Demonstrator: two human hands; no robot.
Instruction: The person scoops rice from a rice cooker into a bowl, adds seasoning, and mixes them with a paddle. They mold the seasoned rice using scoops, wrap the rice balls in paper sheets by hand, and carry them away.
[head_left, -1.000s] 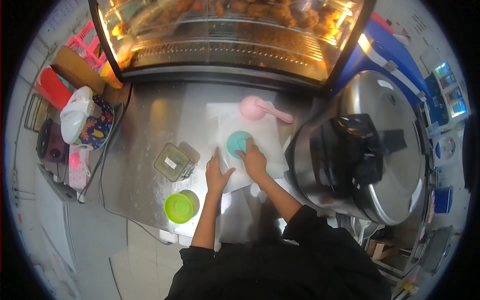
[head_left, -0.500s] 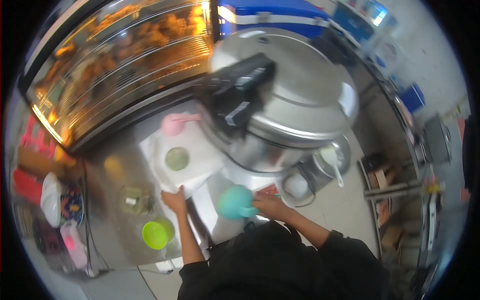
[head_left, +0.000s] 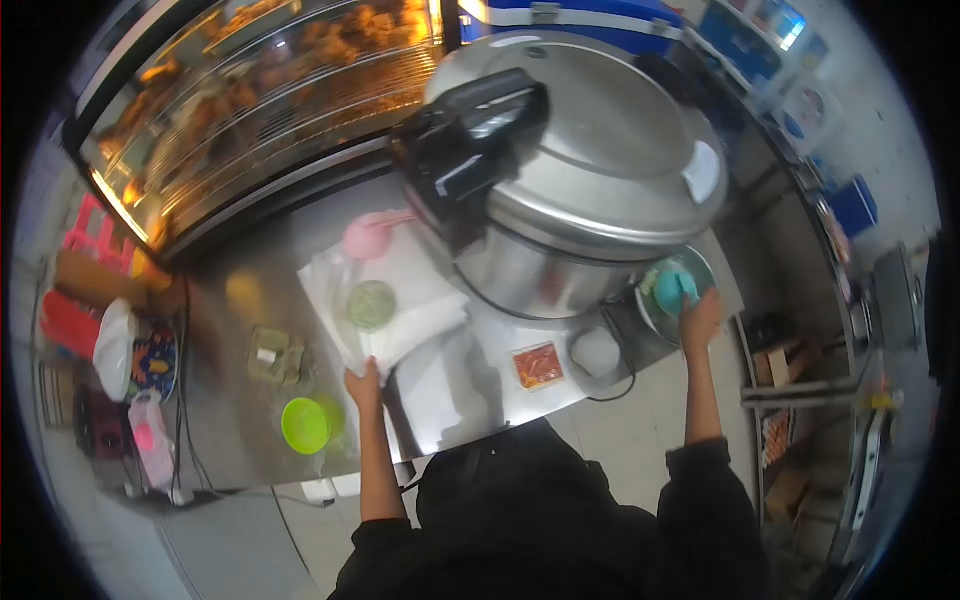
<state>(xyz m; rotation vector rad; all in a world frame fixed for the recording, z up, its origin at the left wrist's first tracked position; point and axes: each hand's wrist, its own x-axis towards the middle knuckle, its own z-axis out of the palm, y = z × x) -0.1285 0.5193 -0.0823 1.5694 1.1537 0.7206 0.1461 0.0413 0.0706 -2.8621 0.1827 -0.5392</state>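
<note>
My right hand [head_left: 702,320] is closed on a teal cup [head_left: 674,290] with a short handle, held over the metal bowl [head_left: 708,262]; some pale green food shows at the bowl's far side. Whether the cup touches the contents, I cannot tell. At the near edge of the white paper sheets [head_left: 420,328], the fingers of my left hand [head_left: 363,387] are closed on the edge. On these sheets lies a round, mottled pale green thing [head_left: 371,305], with a pink scoop [head_left: 368,238] at their far edge.
The large steel cooker [head_left: 600,170] with a black handle stands close behind the sheets. A red packet [head_left: 538,366] and a white round item [head_left: 596,352] lie at the front right. Left are a lime cup [head_left: 308,425] and a greenish tray [head_left: 276,355]. Behind is a lit food cabinet [head_left: 270,110].
My right hand has carried the teal cup from the table's front middle rightward to the bowl, uncovering the red packet. My left hand stays at the paper's near edge. The view has shifted slightly.
</note>
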